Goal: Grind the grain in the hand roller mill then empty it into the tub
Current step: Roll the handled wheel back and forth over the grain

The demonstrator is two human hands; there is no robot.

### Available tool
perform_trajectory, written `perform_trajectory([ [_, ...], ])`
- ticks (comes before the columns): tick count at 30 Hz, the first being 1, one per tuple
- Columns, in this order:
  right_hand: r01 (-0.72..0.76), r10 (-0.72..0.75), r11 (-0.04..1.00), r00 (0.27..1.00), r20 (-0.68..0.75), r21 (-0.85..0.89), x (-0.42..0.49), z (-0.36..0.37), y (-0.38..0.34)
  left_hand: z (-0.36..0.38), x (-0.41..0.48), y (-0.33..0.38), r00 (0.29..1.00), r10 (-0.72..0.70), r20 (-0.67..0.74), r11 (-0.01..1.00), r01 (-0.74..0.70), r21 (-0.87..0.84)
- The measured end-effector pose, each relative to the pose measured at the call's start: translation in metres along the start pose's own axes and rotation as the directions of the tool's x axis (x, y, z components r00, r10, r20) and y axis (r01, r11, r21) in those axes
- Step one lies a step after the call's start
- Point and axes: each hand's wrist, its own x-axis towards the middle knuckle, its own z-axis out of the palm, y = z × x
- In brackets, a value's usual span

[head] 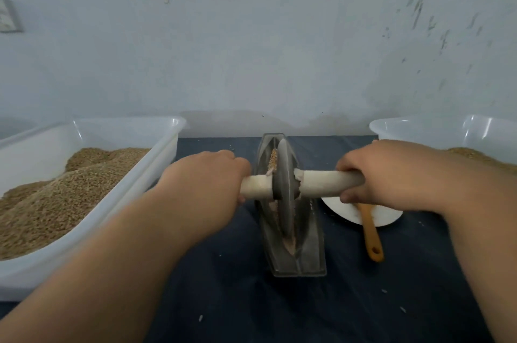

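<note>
Your left hand (212, 175) is curled round the left end of a pale wooden handle (256, 186), knuckles up. Your right hand (375, 172) grips the right end the same way, thumb tucked underneath.

The handle runs crosswise through the hub of a grey wheel (284, 189), which stands on edge in a narrow, boat-shaped metal trough (307, 256). The trough lies lengthwise away from you on a dark table (223, 300), between your hands. The wheel sits toward the trough's far half. A small patch of grain (273, 159) shows in the trough just beyond the wheel, on its left side. Pale crushed material lies in the groove nearer you.

The left tub (165, 152), white plastic, stands near the trough and holds a large heap of grain. The right tub (419, 124) stands behind your right hand and holds a low brown heap, mostly hidden. Below your right hand lies a white plate (389, 217), with a wooden spoon (370, 233) resting across its near rim. A few stray grains dot the table.

You appear to be in the grinding step, and emptying is not yet begun. The next move likely calls for rolling the wheel along the groove with even downward pressure from both hands, the wheel held upright. Which tub takes the ground grain cannot be told here.
</note>
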Motion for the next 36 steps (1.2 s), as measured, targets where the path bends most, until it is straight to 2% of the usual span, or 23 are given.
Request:
perform_trajectory([
  [4, 0.019, -0.019, 1.000, 0.995, 0.101, 0.004, -0.008, -0.010, 0.003, -0.014, -0.007, 0.003, 0.999, -0.008, 0.046, 0.997, 0.004, 0.073],
  [8, 0.005, -0.007, 1.000, 0.996, 0.087, 0.030, 0.016, 0.017, 0.006, 0.005, 0.010, -0.002, 0.998, -0.058, 0.014, 0.998, 0.058, -0.025],
  [11, -0.050, 0.050, 0.999, 0.998, -0.038, 0.015, 0.039, 0.043, 0.013, 0.035, 0.033, -0.007, 0.994, -0.090, -0.064, 0.991, 0.083, -0.102],
  [15, -0.038, 0.037, 0.999, 0.943, -0.331, 0.003, 0.060, 0.066, 0.013, 0.060, 0.050, -0.014, 0.984, -0.154, -0.088, 0.974, 0.137, -0.178],
  [18, -0.035, 0.033, 0.999, 0.925, -0.377, 0.001, 0.064, 0.071, 0.012, 0.064, 0.049, -0.017, 0.984, -0.134, -0.115, 0.977, 0.111, -0.183],
  [22, -0.043, 0.051, 0.998, 0.962, -0.267, 0.039, 0.049, 0.050, 0.013, 0.048, 0.036, -0.013, 0.984, -0.077, -0.161, 0.987, 0.053, -0.152],
  [25, -0.053, 0.060, 0.995, 0.995, -0.082, 0.082, 0.030, 0.027, 0.010, 0.027, 0.022, -0.007, 0.995, -0.056, -0.082, 0.991, 0.045, -0.123],
  [29, -0.011, 0.010, 1.000, 0.998, 0.067, 0.013, 0.005, 0.001, 0.005, 0.001, 0.003, 0.000, 1.000, -0.023, 0.000, 0.998, 0.023, -0.055],
  [33, 0.017, -0.009, 0.999, 0.988, 0.157, -0.048, -0.006, -0.008, 0.004, -0.011, -0.004, 0.005, 1.000, -0.010, 0.018, 1.000, 0.011, -0.014],
  [36, 0.019, -0.014, 0.999, 0.987, 0.159, -0.032, 0.007, 0.003, 0.005, -0.003, 0.006, 0.007, 1.000, -0.028, -0.001, 0.999, 0.028, -0.026],
])
